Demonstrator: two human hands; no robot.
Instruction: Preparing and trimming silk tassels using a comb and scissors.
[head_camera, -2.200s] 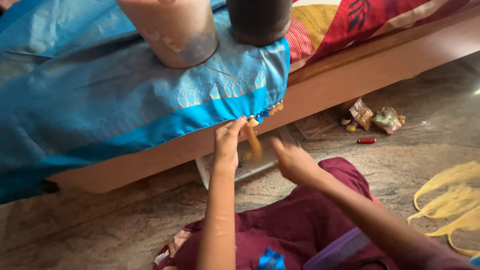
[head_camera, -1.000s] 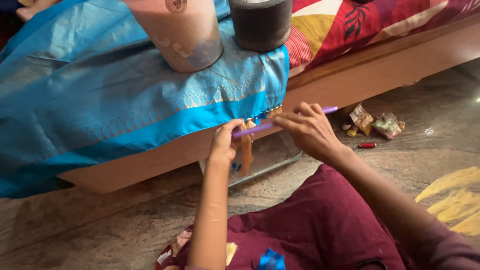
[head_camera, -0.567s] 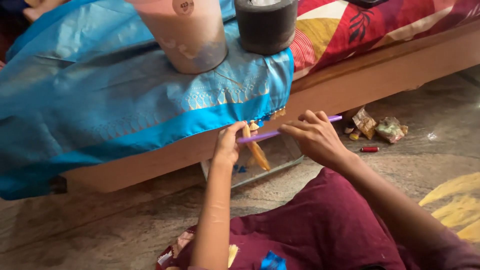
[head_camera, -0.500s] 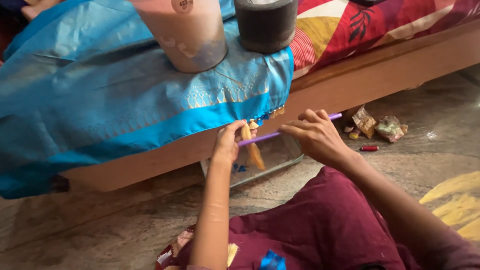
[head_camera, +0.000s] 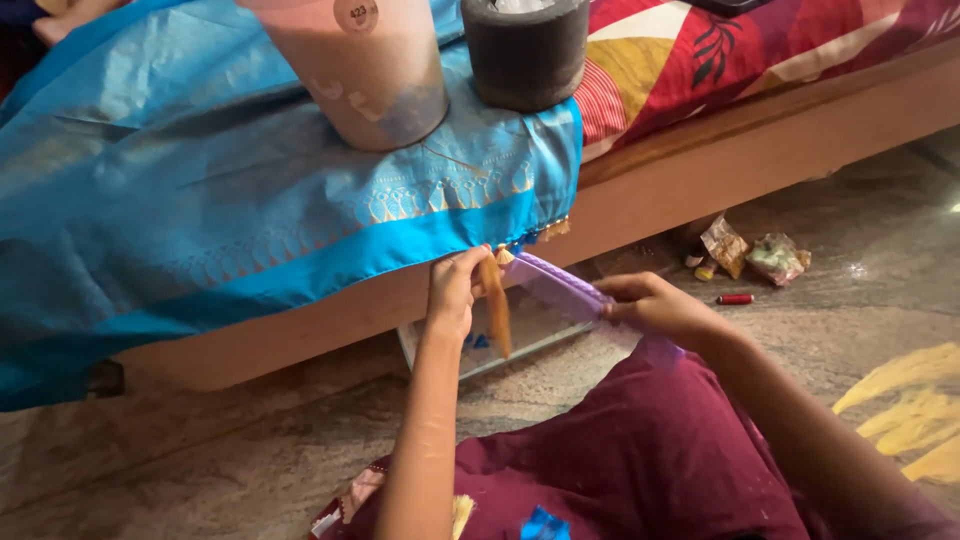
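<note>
Centrally, the left hand (head_camera: 452, 292) pinches the lower border of a blue silk sari (head_camera: 250, 200) where the cloth hangs over the wooden edge of a bed frame (head_camera: 760, 150); its fingers are closed on the hem and on the top of an orange-gold tassel of threads (head_camera: 496, 315) that hangs straight down from that point. Just to the right, the right hand (head_camera: 655, 308) is closed around a flat lilac comb-like strip (head_camera: 560, 285), which slants up and left so that its far end meets the hem beside the left hand's fingertips. Further small gold tassels (head_camera: 545, 230) hang from the border to the right of the grip. On the sari, farther back, stand a pale pink plastic jar (head_camera: 365, 70) and, to its right, a dark grey cylindrical container (head_camera: 527, 50), close together. A red, yellow and white patterned bedsheet (head_camera: 720, 60) covers the bed to the right. Below the hem, a shallow clear tray (head_camera: 520, 335) lies on the stone floor (head_camera: 200, 450). Farther right on the floor lie crumpled wrappers (head_camera: 750, 255) and a small red piece (head_camera: 735, 298); yellow fabric strips (head_camera: 910, 410) lie at the right edge. Nearest the viewer, maroon clothing (head_camera: 640, 460) covers the person's lap.
</note>
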